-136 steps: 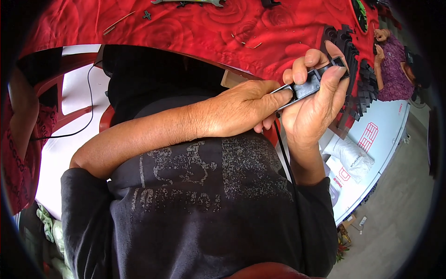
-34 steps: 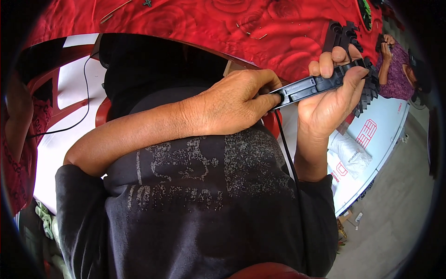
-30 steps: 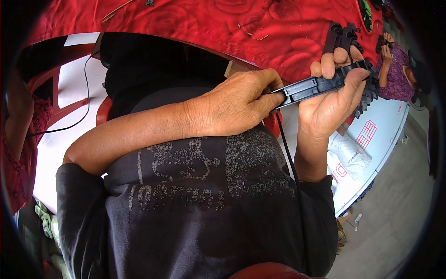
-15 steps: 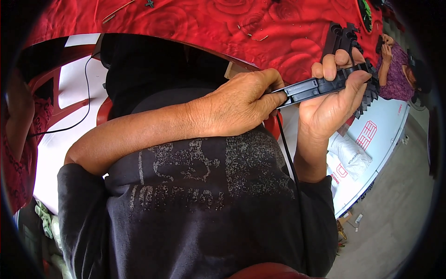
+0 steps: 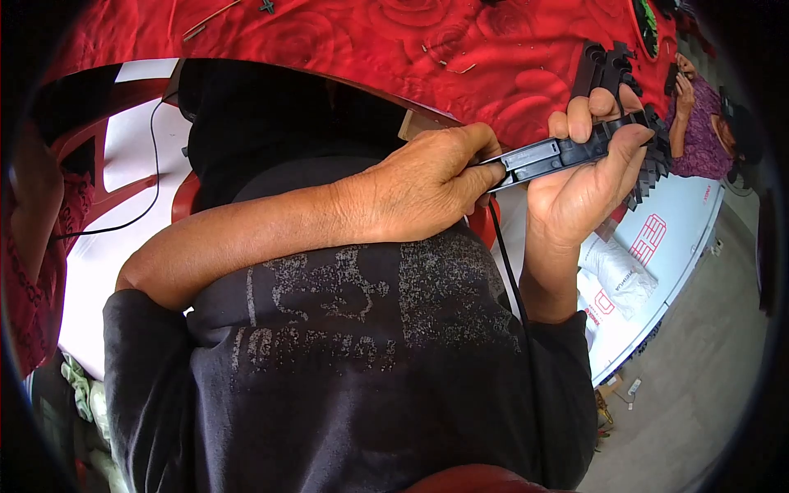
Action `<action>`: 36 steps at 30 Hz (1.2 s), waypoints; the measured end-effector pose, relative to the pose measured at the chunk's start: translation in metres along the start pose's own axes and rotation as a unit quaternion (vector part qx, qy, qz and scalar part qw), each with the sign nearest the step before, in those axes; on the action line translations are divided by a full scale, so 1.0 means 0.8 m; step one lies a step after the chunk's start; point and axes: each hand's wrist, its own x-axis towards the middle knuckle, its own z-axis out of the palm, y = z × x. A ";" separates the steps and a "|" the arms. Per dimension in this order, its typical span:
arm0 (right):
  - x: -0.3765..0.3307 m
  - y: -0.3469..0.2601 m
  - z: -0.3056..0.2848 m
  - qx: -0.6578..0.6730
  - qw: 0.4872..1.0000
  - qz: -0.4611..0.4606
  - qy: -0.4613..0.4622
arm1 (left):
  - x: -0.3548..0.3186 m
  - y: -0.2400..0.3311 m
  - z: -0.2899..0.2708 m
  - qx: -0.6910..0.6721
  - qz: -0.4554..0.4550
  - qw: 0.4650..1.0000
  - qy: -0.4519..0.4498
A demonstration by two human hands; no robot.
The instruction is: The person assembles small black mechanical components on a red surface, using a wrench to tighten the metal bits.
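A long black plastic bar (image 5: 534, 159) with a slotted channel along it slants across the space between my hands, just off the table's near edge. My left hand (image 5: 423, 182) pinches its left end between thumb and fingers; the fingertips hide that end. Wrapped around the right part is my right hand (image 5: 567, 197), palm up, with its thumb on one side and the fingers curled over the other. Behind that hand lie several similar black plastic pieces (image 5: 606, 66) with notched ends. More toothed black parts (image 5: 651, 172) show past the right thumb, partly covered.
A red rose-patterned cloth (image 5: 345, 41) covers the table, with thin sticks (image 5: 218, 18) and a small black cross-shaped piece (image 5: 265, 6) on it. Another person (image 5: 703, 123) in purple works at the far right. A white plastic bag (image 5: 616, 271) lies beside the right forearm. A dark cable (image 5: 514, 287) hangs nearby.
Both hands and the black bar hold nearly the same pose, with only a very slight shift to the left.
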 end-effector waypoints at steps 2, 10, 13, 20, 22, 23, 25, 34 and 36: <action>-0.001 0.000 -0.001 0.004 1.000 0.005 0.003 | 0.000 0.000 0.000 0.001 -0.001 1.000 0.001; -0.003 0.001 0.002 -0.005 1.000 0.006 0.005 | 0.001 -0.001 0.000 0.017 -0.013 1.000 -0.001; -0.004 0.002 -0.001 0.004 1.000 0.011 -0.001 | 0.003 0.003 0.000 0.012 -0.029 0.999 -0.013; -0.005 -0.002 0.004 0.000 1.000 0.004 -0.008 | 0.002 0.000 -0.001 0.014 -0.026 0.999 -0.037; -0.008 -0.001 0.009 -0.012 1.000 0.004 0.001 | 0.002 -0.004 -0.001 -0.019 -0.029 0.998 -0.047; -0.008 -0.002 0.011 -0.012 1.000 0.003 0.001 | 0.003 -0.004 -0.001 -0.019 -0.028 0.998 -0.047; -0.009 -0.002 0.014 -0.021 1.000 -0.007 0.018 | 0.004 -0.003 -0.002 -0.053 -0.031 0.996 -0.061; -0.013 -0.003 0.018 -0.030 1.000 -0.008 0.002 | 0.006 -0.003 -0.004 -0.078 -0.041 0.993 -0.079; -0.014 -0.004 0.018 -0.033 0.999 -0.005 0.007 | 0.006 -0.002 -0.005 -0.078 -0.039 0.993 -0.084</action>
